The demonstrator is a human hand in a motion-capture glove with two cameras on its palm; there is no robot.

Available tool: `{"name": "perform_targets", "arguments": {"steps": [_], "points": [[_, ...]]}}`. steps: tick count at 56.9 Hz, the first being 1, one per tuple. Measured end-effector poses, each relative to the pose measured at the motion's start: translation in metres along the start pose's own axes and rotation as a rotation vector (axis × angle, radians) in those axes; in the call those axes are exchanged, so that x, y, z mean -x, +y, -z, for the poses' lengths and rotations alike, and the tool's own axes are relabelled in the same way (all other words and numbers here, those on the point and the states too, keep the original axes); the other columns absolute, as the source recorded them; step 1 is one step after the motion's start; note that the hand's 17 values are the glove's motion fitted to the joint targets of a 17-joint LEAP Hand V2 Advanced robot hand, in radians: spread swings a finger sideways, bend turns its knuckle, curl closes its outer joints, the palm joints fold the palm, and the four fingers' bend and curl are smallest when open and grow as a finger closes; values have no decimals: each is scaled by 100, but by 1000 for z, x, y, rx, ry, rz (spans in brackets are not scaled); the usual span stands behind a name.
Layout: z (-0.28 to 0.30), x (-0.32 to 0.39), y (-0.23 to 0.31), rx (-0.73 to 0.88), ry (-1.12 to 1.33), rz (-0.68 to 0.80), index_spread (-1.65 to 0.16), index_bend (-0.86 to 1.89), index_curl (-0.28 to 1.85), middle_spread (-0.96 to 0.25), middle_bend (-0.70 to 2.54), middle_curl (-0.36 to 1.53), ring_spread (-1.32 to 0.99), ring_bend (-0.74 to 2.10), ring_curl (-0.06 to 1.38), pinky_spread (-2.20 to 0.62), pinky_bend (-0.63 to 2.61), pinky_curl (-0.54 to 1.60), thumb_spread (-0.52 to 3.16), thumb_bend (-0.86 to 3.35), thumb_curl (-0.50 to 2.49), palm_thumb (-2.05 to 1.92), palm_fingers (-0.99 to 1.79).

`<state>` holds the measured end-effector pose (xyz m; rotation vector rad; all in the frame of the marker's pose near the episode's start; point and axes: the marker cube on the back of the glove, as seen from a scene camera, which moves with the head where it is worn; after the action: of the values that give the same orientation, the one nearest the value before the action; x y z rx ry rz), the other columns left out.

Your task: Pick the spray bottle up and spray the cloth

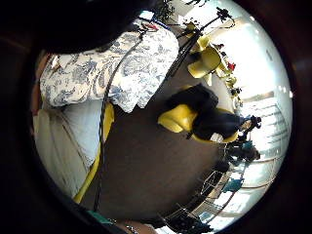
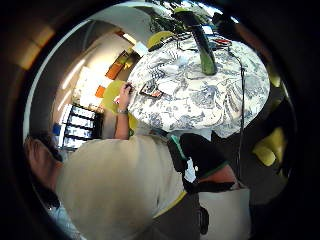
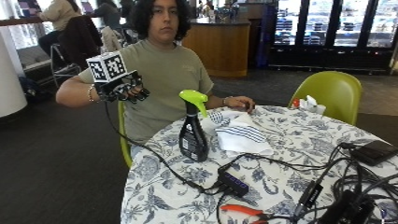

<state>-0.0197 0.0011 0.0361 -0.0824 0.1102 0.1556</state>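
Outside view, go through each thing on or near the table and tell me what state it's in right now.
Spray bottle: upright on the table, untouched.
Cloth: folded, lying beside the bottle.
Gloved right hand: raised off the table at the person's side, fingers loosely curled, holding nothing.
Bare hand: resting on the table edge behind the cloth.
Orange-handled pliers: lying flat.

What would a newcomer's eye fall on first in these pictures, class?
First, the dark spray bottle with its bright green trigger, standing upright on the patterned table. Beside it lies a folded white cloth with blue stripes. The gloved right hand is raised off to the side of the table, holding nothing.
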Motion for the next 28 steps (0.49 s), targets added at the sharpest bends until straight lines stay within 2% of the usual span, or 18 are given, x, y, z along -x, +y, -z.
{"name": "perform_targets", "arguments": {"steps": [17, 28], "points": [[-1, -7, -6, -2, -2, -46, -39, 18, 35, 0, 20, 36, -5, 35, 33, 14, 15, 23, 106, -2, 35, 58, 35], [-22, -8, -28, -39, -381, -93, -39, 17, 34, 0, 20, 36, -5, 36, 33, 16, 16, 23, 106, -2, 35, 59, 37]]}}
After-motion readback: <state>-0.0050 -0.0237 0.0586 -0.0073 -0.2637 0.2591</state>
